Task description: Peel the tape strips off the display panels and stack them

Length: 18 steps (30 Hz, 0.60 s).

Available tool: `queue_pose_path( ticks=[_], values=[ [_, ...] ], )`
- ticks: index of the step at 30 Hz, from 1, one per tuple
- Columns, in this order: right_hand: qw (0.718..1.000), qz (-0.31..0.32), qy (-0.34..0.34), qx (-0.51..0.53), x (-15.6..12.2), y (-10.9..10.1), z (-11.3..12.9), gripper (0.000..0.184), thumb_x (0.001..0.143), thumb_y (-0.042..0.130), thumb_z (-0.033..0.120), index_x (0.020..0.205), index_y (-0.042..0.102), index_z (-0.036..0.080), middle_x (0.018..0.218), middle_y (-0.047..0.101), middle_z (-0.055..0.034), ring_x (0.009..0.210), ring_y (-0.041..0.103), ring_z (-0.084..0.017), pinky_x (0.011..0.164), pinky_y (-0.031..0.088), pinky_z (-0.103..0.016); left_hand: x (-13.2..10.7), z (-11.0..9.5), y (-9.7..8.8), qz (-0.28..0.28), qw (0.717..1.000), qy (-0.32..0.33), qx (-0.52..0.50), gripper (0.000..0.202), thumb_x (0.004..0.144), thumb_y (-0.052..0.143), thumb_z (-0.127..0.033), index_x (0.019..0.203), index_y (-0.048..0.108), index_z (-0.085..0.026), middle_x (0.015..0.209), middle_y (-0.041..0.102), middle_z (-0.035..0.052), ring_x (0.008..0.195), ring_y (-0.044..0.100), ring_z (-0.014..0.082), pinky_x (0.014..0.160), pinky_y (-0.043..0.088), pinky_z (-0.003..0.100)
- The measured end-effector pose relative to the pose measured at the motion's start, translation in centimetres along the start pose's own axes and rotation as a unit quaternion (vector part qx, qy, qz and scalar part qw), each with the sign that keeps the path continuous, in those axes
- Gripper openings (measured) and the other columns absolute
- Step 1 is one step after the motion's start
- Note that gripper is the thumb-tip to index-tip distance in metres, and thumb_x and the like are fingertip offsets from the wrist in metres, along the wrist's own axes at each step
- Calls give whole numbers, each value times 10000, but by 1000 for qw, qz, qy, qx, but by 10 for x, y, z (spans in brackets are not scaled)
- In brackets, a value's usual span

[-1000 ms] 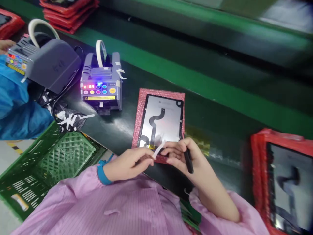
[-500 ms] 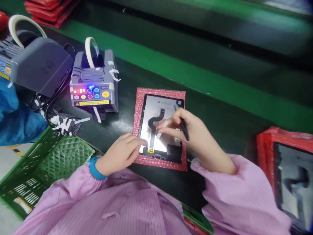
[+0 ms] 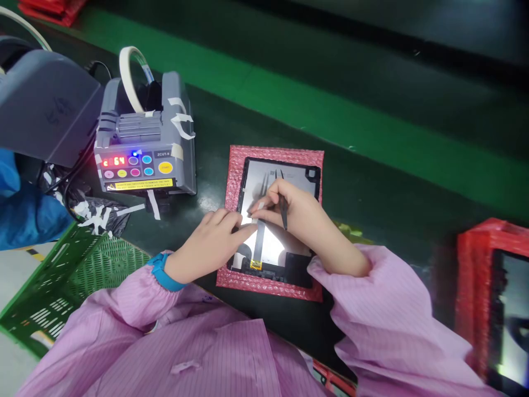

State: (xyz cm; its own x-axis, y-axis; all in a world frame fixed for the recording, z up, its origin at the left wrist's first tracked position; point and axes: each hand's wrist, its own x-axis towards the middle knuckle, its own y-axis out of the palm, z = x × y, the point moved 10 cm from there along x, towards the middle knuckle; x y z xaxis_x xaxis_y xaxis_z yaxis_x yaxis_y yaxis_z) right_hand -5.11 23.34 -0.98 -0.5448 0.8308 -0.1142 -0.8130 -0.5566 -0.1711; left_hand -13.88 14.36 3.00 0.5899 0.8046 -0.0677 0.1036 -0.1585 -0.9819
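Note:
A tablet screen panel (image 3: pixel 297 176) lies back-up on a red bubble-wrap sheet (image 3: pixel 235 165), with a black flex cable (image 3: pixel 259 242) running down its silvery back. My right hand (image 3: pixel 301 212) is closed around a black tweezer-like tool (image 3: pixel 283 210) and pinches a small strip of white tape (image 3: pixel 259 207) over the cable. My left hand (image 3: pixel 210 237) rests on the panel's left edge, fingers curled and pressing beside the cable. Both arms wear pink striped sleeves; a blue band circles the left wrist.
A grey tape dispenser (image 3: pixel 142 154) with lit coloured buttons stands at left, a second grey one (image 3: pixel 45 105) behind it. A green plastic crate (image 3: pixel 61 286) sits lower left. Another panel in red wrap (image 3: pixel 496 298) lies at right. A blue-sleeved person (image 3: pixel 25 215) is at far left.
My right hand moved from the panel's near edge up onto its middle with the tape strip. My left hand followed onto the panel's left side. The camera view shifted downward and left.

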Motion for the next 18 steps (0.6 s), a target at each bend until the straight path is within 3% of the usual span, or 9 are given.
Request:
queue_pose_path(
  ticks=[9, 15, 18],
  values=[
    [995, -47, -22, -83, 1, -8, 10, 550, 785, 787, 580, 776, 329, 276, 839, 744, -30, 751, 687, -234, 688, 516, -379, 1, -1, 1, 3, 1000, 2, 9, 368, 952, 463, -58, 1278, 588, -172, 979, 562, 82, 900, 486, 246, 797, 444, 371],
    [977, -144, -55, -144, 24, -36, 9, 644, 630, 916, 500, 786, 331, 281, 808, 669, -1, 681, 602, -218, 635, 472, -372, 4, 2, 11, 8, 1000, 0, -18, 434, 944, 461, -38, 1347, 563, -161, 1000, 586, 106, 950, 522, 263, 824, 474, 394],
    [962, -197, -43, -182, 33, -54, 10, 603, 671, 895, 452, 779, 326, 285, 764, 612, 15, 678, 583, -219, 644, 457, -367, 3, -3, -5, 3, 998, -7, -56, 385, 947, 417, -39, 1235, 639, -166, 999, 621, 125, 951, 573, 276, 815, 501, 432]
  ],
)
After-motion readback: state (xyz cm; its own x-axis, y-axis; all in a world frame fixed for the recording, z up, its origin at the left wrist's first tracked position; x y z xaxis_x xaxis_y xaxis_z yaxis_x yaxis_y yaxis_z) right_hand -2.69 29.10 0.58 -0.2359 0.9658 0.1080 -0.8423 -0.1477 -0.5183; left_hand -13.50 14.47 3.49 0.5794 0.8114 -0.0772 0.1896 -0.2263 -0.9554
